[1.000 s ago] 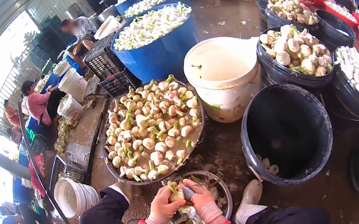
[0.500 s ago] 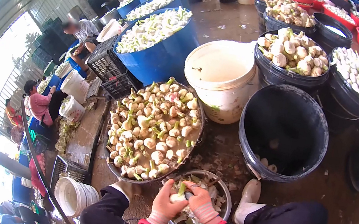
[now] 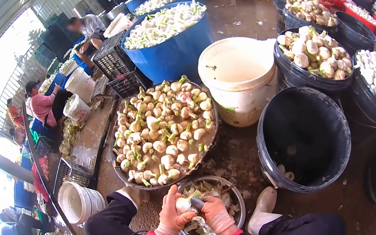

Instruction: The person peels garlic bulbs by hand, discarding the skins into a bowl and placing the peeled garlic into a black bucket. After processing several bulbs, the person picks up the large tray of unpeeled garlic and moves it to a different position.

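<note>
My left hand, in an orange-and-white glove, is closed around a white garlic bulb with a short green stem. My gloved right hand grips a small knife, its grey blade touching the bulb near the stem. The knife's handle is hidden in my fingers. Both hands are above a metal bowl of peeled skins and leaf scraps. Just beyond them stands a wide round tub filled with unpeeled garlic bulbs, many with green stems.
A deep black bucket with a few white bulbs at its bottom stands at front right. Beside it are a white bucket and a blue barrel heaped with white garlic. Other people sit working at left. Scraps litter the wet floor.
The bulb has been tilted in my left hand, and the knife blade now shows beside the stem. My right hand has shifted slightly down and right. The view has moved a little.
</note>
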Tool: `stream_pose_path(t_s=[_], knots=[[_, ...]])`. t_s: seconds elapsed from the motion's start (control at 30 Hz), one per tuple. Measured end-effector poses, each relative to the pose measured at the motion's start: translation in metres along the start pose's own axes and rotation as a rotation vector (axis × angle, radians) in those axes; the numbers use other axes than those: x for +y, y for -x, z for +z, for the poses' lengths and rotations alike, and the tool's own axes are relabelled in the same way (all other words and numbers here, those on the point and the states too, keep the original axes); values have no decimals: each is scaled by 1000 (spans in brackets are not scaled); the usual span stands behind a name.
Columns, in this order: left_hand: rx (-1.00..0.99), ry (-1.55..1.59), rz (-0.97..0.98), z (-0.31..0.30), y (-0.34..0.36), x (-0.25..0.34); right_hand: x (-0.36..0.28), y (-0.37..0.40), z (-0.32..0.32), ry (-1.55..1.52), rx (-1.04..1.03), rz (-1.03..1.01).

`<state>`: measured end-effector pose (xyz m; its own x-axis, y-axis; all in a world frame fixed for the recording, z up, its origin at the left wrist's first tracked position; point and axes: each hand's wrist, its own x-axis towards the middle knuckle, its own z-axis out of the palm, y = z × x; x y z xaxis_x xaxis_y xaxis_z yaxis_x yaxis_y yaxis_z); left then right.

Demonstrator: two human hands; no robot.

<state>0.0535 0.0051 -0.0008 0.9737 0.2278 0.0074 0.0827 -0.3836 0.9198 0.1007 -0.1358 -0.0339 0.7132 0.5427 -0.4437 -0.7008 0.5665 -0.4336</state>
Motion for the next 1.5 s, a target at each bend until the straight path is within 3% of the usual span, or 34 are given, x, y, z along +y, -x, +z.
stream_pose_path(t_s=[0.03,0.07,0.1,0.17,0.2,0.23,0.3,0.33,0.43,0.5,0.57,0.8,0.87,0.93,0.97,1.03,1.1,1.17,1.2,1.27,1.3,1.37,1.4,1.43,1.47,1.5], knots=[[47,-190,150,2,-2,3,-3,3,6,1,-1,0],[73,20,1,8,-2,7,-7,9,12,109,20,-31],[75,22,-1,9,-5,8,-10,12,15,219,42,-62],[6,454,-354,7,-12,10,-10,10,13,291,59,-73],[-98,524,-526,2,-18,11,-8,10,12,229,42,-98],[-95,523,-529,-3,-24,11,-6,9,10,168,23,-122],[-323,814,-784,-11,-37,12,-2,7,6,193,-2,-152],[-410,843,-799,-15,-43,14,-1,7,6,218,7,-155],[-264,744,-620,-5,-38,23,-3,4,5,222,42,-165],[-327,723,-506,-6,-31,16,-5,2,6,194,70,-173],[-175,695,-361,-1,-18,19,-14,5,13,169,90,-204],[-173,740,-471,-12,-8,4,-17,10,17,146,106,-216],[-198,730,-524,-12,-8,-2,-12,4,12,561,77,-423],[-143,190,-148,-7,-8,-22,-13,8,14,662,76,-471],[-140,191,-149,-6,-11,-2,-14,10,17,765,71,-517],[-143,-499,78,-6,-17,35,-9,10,18,842,89,-538],[-144,-542,82,-5,-16,33,0,6,13,918,109,-558],[-150,-698,265,-1,-10,33,10,-6,0,843,167,-602],[-97,-677,326,0,-8,32,11,-12,-6,841,174,-603],[-4,-501,255,-1,-2,28,11,-19,-16,535,297,-380],[95,-326,181,-2,1,26,14,-23,-23,534,301,-379],[123,-260,204,-9,4,23,18,-29,-36,441,356,-417],[145,-24,90,-13,6,22,20,-31,-41,471,452,-397],[166,212,-23,-17,7,21,30,-42,-65,656,477,-412],[116,425,-114,-20,9,21,17,-36,-65,908,438,-176],[121,426,-111,-22,9,22,5,-33,-62,1153,390,67]])
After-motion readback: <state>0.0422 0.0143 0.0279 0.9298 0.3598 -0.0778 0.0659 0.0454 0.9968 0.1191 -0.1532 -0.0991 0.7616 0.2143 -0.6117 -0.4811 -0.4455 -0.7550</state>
